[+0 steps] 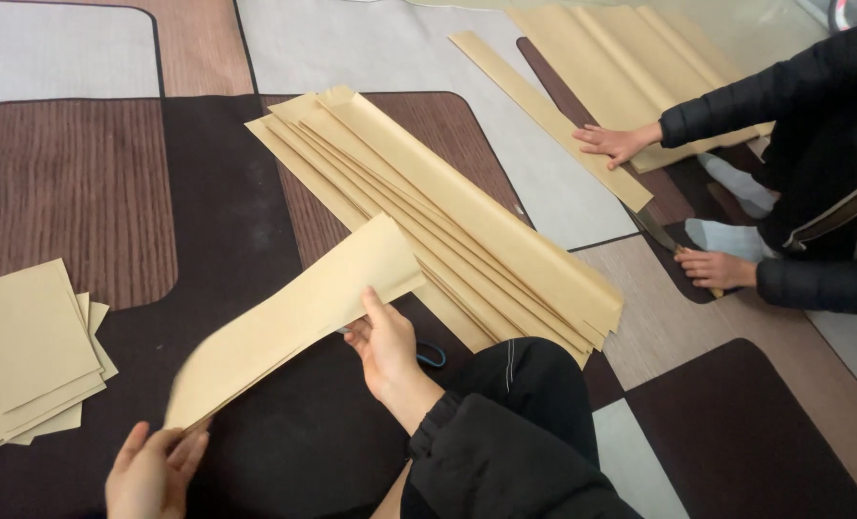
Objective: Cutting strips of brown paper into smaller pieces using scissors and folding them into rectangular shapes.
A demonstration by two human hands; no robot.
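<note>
The person is wearing a black padded jacket, its right sleeve [505, 452] ending in a ribbed cuff; both hands, left hand [150, 476] included, are showing bare.

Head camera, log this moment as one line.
left hand: grips paper strip end | right hand: holds strip middle | folded stack: beside

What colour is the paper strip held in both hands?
Tan, kraft-like paper strip, plain and unpatterned; the head view shows it best.
</note>
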